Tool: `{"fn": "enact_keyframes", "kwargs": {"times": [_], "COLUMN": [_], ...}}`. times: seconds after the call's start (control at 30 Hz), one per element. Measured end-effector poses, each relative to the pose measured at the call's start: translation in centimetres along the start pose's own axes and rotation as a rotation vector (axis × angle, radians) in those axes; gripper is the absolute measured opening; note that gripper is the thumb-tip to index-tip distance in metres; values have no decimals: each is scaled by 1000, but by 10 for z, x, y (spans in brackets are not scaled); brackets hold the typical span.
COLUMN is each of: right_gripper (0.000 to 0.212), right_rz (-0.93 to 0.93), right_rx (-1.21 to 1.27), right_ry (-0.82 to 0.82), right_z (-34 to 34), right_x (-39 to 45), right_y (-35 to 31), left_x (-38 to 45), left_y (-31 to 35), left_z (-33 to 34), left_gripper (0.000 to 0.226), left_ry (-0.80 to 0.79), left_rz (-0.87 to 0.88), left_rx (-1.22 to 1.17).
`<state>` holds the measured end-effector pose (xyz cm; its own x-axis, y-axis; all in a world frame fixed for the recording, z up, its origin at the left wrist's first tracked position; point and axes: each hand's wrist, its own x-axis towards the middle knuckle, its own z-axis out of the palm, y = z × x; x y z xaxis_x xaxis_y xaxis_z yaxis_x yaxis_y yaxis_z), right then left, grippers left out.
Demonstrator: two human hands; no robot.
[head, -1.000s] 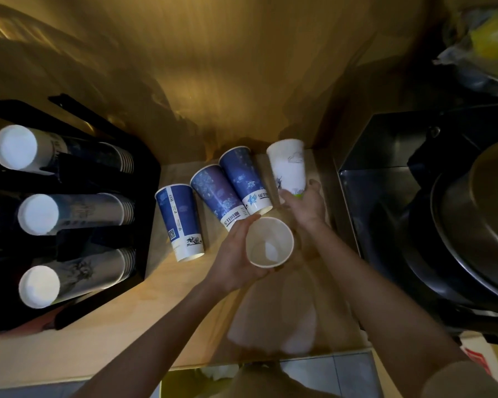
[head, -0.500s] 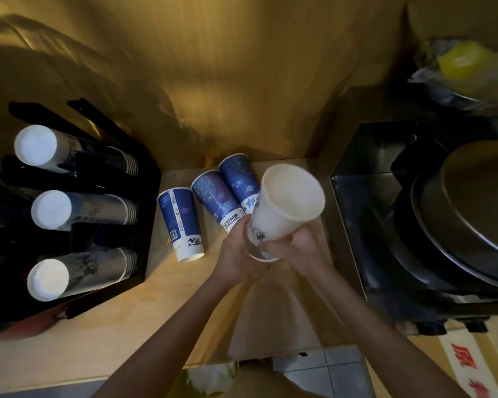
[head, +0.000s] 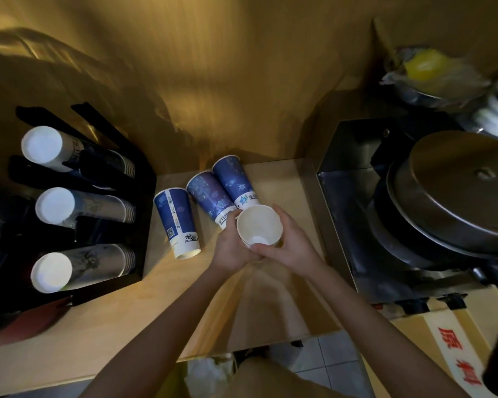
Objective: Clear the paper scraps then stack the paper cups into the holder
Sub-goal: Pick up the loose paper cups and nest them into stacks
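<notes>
Over the middle of the wooden counter [head: 121,326] I hold two nested white paper cups [head: 256,225], mouth up. My left hand [head: 230,248] grips them from the left and my right hand [head: 288,245] from the right. Three blue paper cups lie on their sides just beyond: one on the left [head: 177,222], a purple-blue one [head: 210,201] and a third [head: 235,182]. The black cup holder [head: 144,225] stands at the left with three stacks of cups in it: top [head: 69,153], middle [head: 81,208] and bottom [head: 78,267].
A steel appliance [head: 345,214] with a round metal lid [head: 454,191] stands at the right of the counter. Behind it sits a bowl with a yellow thing wrapped in plastic [head: 426,70]. A wooden wall [head: 213,81] closes the back. A white bag [head: 207,377] shows below the counter edge.
My right hand lifted the white cup from the back of the counter and pushed it down into the cup in my left hand. Both hands now hold the nested pair.
</notes>
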<state>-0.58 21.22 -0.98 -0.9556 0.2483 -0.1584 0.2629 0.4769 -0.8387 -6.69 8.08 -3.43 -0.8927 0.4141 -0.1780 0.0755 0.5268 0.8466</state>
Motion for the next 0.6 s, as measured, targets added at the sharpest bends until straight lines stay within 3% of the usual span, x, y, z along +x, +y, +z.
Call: {"fn": "enact_keyframes", "kwargs": {"times": [0.27,0.47,0.6], "right_gripper": [86,98,102], "right_rz": [11,70,112], "right_rx": [-135,-225,-196], "right_ry": [21,117,132], "right_z": [-34,-69,-76], "right_x": [9,8,2], "right_y": [0,16,29], "left_x": [16,30,31], "left_y": [23,58,64], "left_z": [7,37,52], "left_gripper": [93,103,97], "left_ry": [-25,-87,-124], "left_rz": [168,265,285], "left_rx": [225,279,297]}}
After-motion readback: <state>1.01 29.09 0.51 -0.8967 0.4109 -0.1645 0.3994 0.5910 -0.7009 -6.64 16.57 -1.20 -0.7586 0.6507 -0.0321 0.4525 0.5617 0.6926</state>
